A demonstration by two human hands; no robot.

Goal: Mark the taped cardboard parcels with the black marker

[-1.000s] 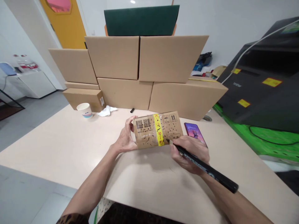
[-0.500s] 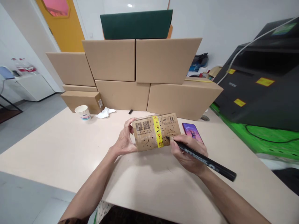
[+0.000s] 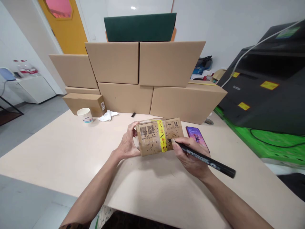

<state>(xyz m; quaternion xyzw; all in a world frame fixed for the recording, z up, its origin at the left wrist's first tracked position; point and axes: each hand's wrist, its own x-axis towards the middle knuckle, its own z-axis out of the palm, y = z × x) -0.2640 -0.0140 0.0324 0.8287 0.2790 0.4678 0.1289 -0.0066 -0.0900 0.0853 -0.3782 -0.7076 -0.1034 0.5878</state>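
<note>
A small cardboard box (image 3: pixel 152 144) is tilted up above the table, one printed face toward me. My left hand (image 3: pixel 127 141) grips its left end, thumb low and fingers at the upper corner. That face carries two square codes, a strip of yellow tape (image 3: pixel 162 136) and many short black marks. Between the fingers of my right hand (image 3: pixel 192 156) is a black marker (image 3: pixel 209 161), its tip at the box face just right of the tape. The marker's uncapped tip points left. A black cap (image 3: pixel 133 114) lies farther back on the table.
A phone (image 3: pixel 195 135) with a lit screen lies right of the box. Large cardboard boxes (image 3: pixel 114 63) are stacked along the back. A paper cup (image 3: pixel 84 115) and a crumpled tissue (image 3: pixel 108 115) sit back left. A dark printer (image 3: pixel 259 86) stands at right.
The marker's rear end has shifted left and up, and its tip has moved slightly left toward the tape. My left hand keeps its hold on the box.
</note>
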